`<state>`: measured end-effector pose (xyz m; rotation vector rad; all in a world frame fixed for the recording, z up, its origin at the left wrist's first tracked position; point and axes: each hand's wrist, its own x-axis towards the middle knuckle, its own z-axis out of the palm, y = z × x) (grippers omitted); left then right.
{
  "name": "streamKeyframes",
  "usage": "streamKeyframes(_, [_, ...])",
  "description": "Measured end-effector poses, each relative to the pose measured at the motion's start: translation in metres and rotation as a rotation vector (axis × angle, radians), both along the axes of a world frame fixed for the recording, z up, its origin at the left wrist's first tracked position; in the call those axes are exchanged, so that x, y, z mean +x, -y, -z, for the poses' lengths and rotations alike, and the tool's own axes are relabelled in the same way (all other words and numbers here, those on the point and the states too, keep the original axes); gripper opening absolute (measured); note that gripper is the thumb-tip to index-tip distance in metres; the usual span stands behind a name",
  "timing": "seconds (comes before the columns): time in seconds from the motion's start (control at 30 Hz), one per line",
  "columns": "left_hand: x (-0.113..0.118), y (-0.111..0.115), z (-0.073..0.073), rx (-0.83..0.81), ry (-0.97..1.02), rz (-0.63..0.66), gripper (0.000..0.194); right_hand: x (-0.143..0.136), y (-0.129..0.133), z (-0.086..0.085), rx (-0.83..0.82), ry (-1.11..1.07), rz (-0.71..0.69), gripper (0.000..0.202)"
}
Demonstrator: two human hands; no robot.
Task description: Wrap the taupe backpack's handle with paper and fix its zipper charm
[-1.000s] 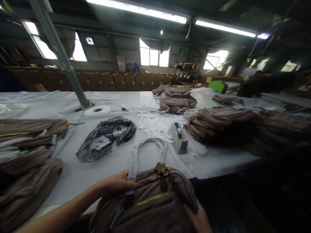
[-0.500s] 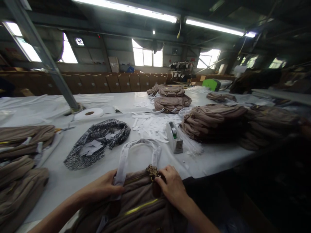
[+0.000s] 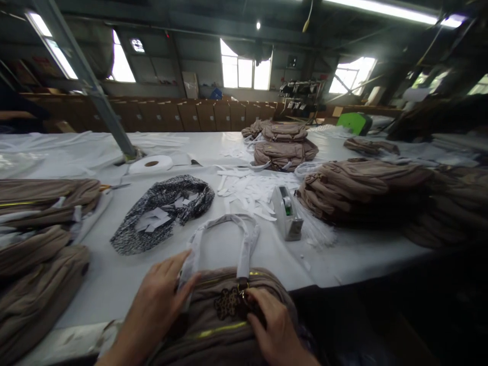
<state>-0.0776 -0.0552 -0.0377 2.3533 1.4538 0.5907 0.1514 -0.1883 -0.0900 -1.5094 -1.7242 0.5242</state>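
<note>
Resting at the near edge of the white-covered table [image 3: 114,284], a taupe fabric handbag with paper-wrapped handles [image 3: 224,315] lies under both hands. The left hand [image 3: 154,302] lies flat, fingers spread on its left handle base; the right hand [image 3: 272,330] pinches the leopard-print flower charm [image 3: 229,302]. A white tape dispenser [image 3: 286,212] stands farther right.

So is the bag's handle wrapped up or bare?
Wrapped up. The handle of the brown bag is covered in white paper along its whole loop. The left hand rests at one end of it.
</note>
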Motion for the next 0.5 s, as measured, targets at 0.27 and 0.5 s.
streamKeyframes(0.27, [0.074, 0.048, 0.026, -0.394, 0.216, 0.306, 0.033, 0.004, -0.003, -0.014, -0.255, -0.163, 0.195, 0.045])
streamKeyframes(0.5, [0.063, 0.04, 0.013, -0.936, 0.531, 0.122, 0.024, 0.002, -0.013, -0.038, -0.486, -0.613, 0.152, 0.024])
